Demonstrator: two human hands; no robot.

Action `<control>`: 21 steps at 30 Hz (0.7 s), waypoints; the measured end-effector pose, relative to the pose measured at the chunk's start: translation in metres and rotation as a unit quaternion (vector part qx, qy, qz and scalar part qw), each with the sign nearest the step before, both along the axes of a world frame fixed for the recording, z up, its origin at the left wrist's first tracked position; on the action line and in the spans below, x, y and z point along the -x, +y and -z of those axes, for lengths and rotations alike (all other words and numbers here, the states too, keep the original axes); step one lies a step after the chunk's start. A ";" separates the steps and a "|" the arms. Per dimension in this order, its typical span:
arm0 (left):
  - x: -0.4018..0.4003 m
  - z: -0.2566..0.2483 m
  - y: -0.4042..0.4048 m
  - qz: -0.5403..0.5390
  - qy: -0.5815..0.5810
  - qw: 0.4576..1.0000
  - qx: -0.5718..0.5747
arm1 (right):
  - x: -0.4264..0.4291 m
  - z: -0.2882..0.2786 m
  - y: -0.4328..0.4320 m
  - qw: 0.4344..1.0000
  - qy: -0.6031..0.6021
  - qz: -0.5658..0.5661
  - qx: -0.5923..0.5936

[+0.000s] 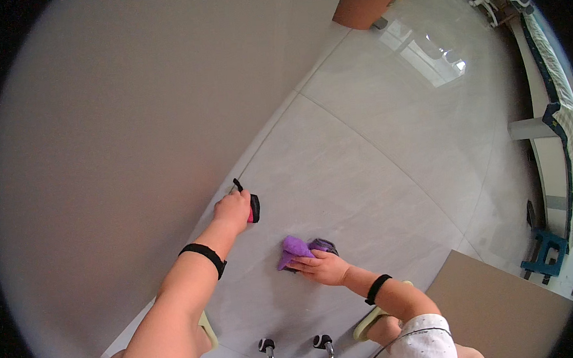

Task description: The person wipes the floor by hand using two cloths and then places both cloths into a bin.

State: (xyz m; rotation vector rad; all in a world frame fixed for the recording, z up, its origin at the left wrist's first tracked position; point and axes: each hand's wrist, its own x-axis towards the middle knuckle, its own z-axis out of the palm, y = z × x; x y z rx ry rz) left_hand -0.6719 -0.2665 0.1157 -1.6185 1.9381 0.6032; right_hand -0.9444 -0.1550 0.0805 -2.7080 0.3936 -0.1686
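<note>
My left hand is closed around a small pink-and-black object close to the base of the wall. A black strip sticks out past the fingers; my hand hides the rest, so its kind is unclear. To the right and nearer to me, my right hand grips a bunched purple cloth low over the tiled floor. Against that hand's far side shows a dark, purple-and-black piece. Whether it is joined to the cloth, I cannot tell.
A plain wall rises along the left. An orange-brown bin with a pink liner stands at the far end. Chair casters and slippers are near me. On the right are a brown board, a teal stool and a bed.
</note>
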 end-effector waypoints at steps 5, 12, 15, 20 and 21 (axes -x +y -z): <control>-0.003 0.022 0.004 -0.013 -0.017 1.000 -0.006 | 0.015 0.023 -0.102 0.926 0.071 0.261 -0.263; 0.007 0.035 0.005 0.001 -0.033 0.999 0.029 | 0.080 0.023 -0.246 0.910 0.089 0.387 0.119; -0.003 0.032 0.004 0.001 -0.038 0.999 0.036 | 0.058 0.015 -0.244 0.902 0.050 0.424 0.067; 0.008 0.021 0.002 -0.013 -0.046 0.999 -0.008 | 0.036 -0.026 -0.169 0.794 -0.260 0.549 0.023; 0.015 0.021 0.001 -0.002 -0.047 0.999 0.000 | 0.038 -0.029 -0.146 0.789 -0.253 0.559 0.023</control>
